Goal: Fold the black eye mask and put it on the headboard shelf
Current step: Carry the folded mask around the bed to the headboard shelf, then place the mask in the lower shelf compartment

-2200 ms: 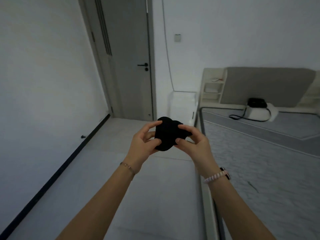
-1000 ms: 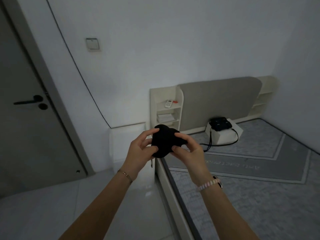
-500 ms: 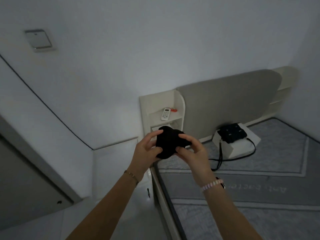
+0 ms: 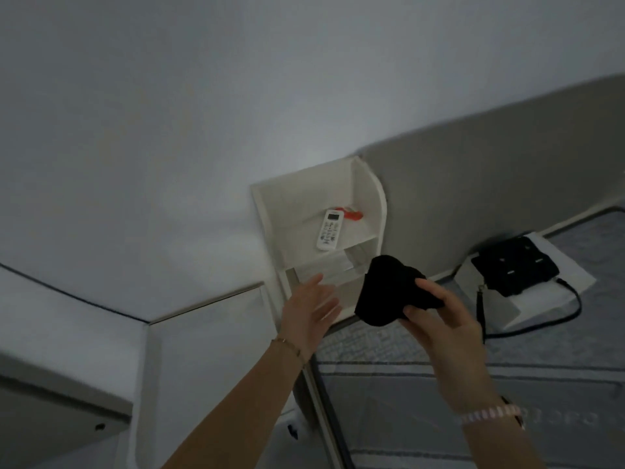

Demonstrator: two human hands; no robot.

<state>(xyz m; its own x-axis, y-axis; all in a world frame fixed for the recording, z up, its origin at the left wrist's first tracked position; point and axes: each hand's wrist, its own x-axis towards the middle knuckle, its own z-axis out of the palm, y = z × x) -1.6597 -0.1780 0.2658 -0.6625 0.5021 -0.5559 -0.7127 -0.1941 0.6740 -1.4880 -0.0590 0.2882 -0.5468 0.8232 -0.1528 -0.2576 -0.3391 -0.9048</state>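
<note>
The right hand [image 4: 446,319] pinches the folded mask [image 4: 392,292], thumb on top, in front of the lower shelf [image 4: 324,265]. The left hand [image 4: 309,311] is spread flat, empty, clear of the mask. A remote [image 4: 329,230] lies on the upper shelf [image 4: 358,231]. The bed [image 4: 439,401] lettering is unreadable.

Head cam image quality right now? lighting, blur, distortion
Head view: dim, flat, bluish light, no glare; left hand motion-smeared at the fingertips; black eye mask reads as a detail-less blob; wide-angle warp tilts the headboard shelf; remote fairly sharp.
</note>
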